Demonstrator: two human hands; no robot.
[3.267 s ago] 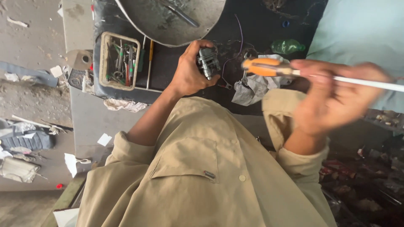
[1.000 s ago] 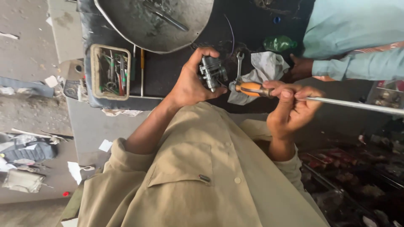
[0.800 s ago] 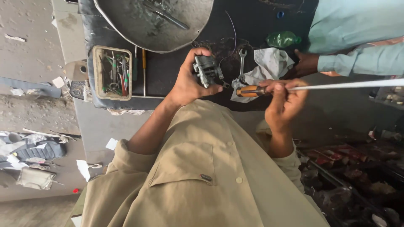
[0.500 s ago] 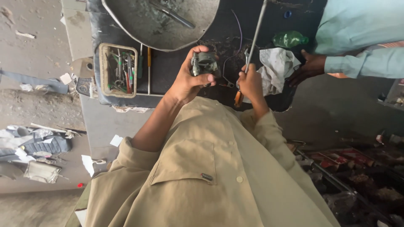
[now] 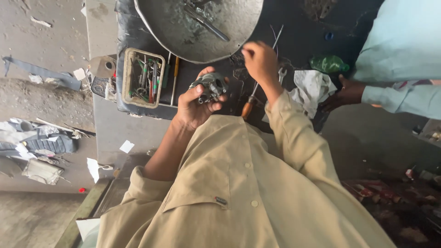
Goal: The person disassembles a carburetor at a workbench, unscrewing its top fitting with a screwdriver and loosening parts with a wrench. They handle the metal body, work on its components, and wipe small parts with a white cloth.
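My left hand (image 5: 195, 108) is shut on a small grey metal engine part (image 5: 210, 86), held up over the dark workbench (image 5: 294, 27). My right hand (image 5: 259, 59) reaches forward to the rim of a big round metal pan (image 5: 174, 32), fingers curled. An orange-handled screwdriver (image 5: 248, 108) lies under my right wrist, its thin shaft running up past the hand. Whether the fingers grip the shaft is hidden. A small spanner (image 5: 281, 76) lies just right of my wrist.
A cream tray of hand tools (image 5: 143, 78) sits left of the part. A white rag (image 5: 312, 87) and a green bag (image 5: 328, 63) lie to the right, where a co-worker's hand (image 5: 344, 92) in a light blue sleeve rests. Scraps litter the concrete floor (image 5: 41, 92).
My right hand swung the screwdriver from pointing right to pointing forward, then slid up along it to the pan's rim. My left hand kept hold of the metal part.
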